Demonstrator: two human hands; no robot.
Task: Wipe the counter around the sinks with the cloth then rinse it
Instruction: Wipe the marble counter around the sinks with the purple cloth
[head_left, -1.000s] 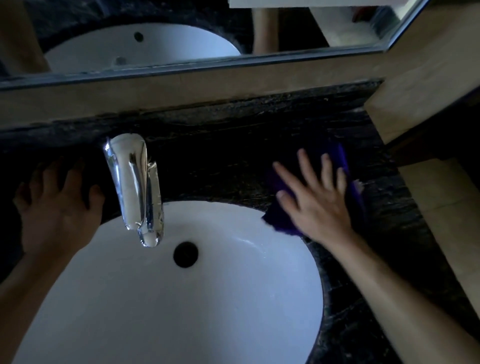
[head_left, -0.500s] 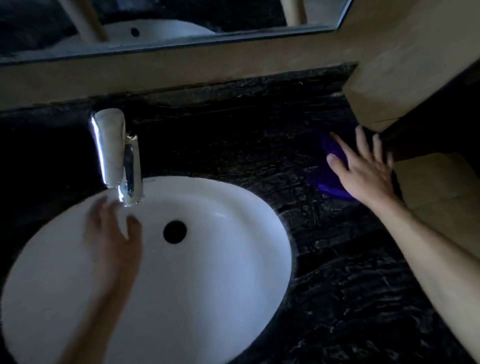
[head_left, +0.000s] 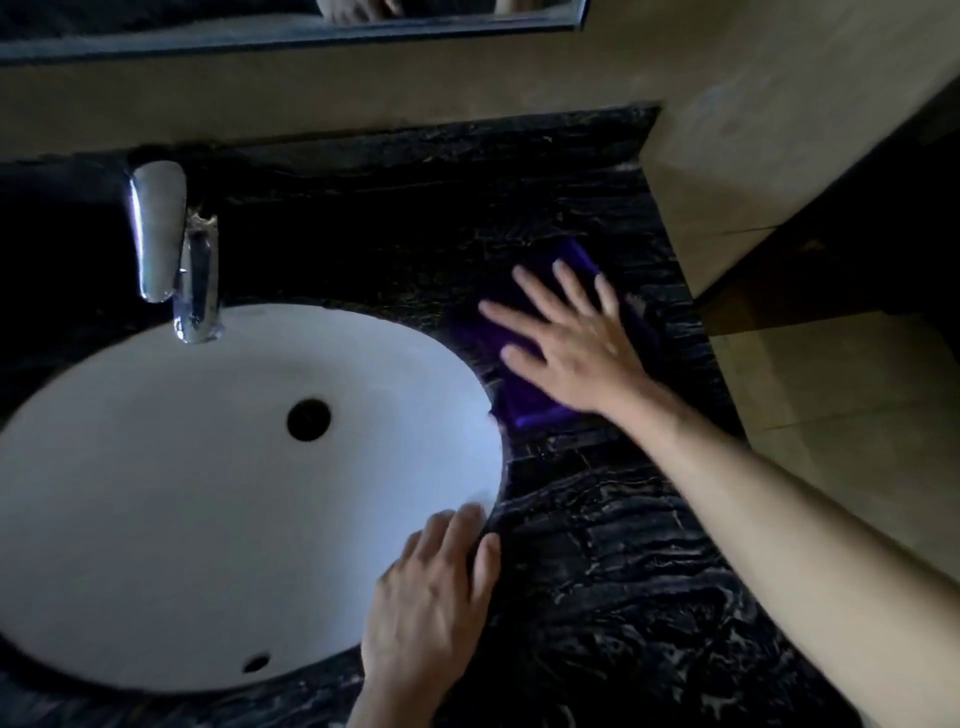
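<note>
Right hand (head_left: 571, 348) is down flat on the purple cloth (head_left: 530, 410), fingers spread wide, palm pressing it onto the dark marbled table (head_left: 623, 545) just to the right of the white sink (head_left: 208, 493). Nothing is pinched here, the hand is open and simply bearing down on the fabric. The cloth sits between the basin's rim and the tan wall panel (head_left: 727, 182), with one edge poking out below the palm, close to the rim. Left hand (head_left: 431, 603) is open too, empty, fingers loosely together and resting at the near right edge of the basin, looking like a brace. The tap (head_left: 171, 244) stands at the back left, and I can't see any water running. Judging by this, we're in the wiping stage with the rinse yet to come. To do this stretch well, keep the palm flat so the whole cloth stays in contact, and sweep in overlapping passes that follow the curve of the rim. Then work back toward the strip under the mirror (head_left: 291, 31) and into that corner by the panel, where grime tends to hide. Watch the cloth doesn't bunch under the fingers or slide into the basin, and the dim light makes missed patches on this dark stone a real risk.
</note>
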